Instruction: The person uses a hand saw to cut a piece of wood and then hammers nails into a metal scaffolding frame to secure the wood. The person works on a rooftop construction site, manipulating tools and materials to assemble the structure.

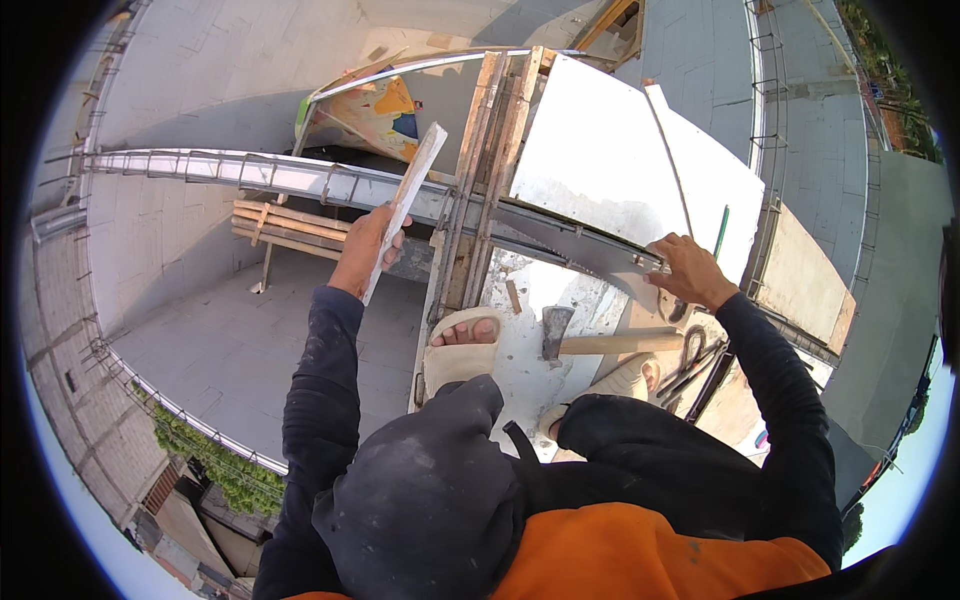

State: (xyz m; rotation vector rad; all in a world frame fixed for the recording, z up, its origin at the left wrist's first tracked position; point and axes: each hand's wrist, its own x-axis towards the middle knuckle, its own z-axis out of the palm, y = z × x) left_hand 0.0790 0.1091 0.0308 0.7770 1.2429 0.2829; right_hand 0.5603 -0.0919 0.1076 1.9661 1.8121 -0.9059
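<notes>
My left hand [366, 246] grips a long flat whitish wooden strip [412, 190] that points up and away from me. My right hand [688, 270] rests on the near end of a grey metal rail [560, 235], fingers curled over it, at the lower edge of a white board [600, 160]. A hatchet with a wooden handle [600, 343] lies on the platform between my two sandalled feet [462, 348]. Dark pliers [690, 360] lie just right of the handle.
I squat high on a narrow platform [520, 375] with upright wooden planks [490, 170]. A long metal ladder-like beam [250, 175] runs left. Far below are a concrete slab [230, 350], stacked timber [285, 228] and a coloured panel [375, 110]. A drop opens to the left.
</notes>
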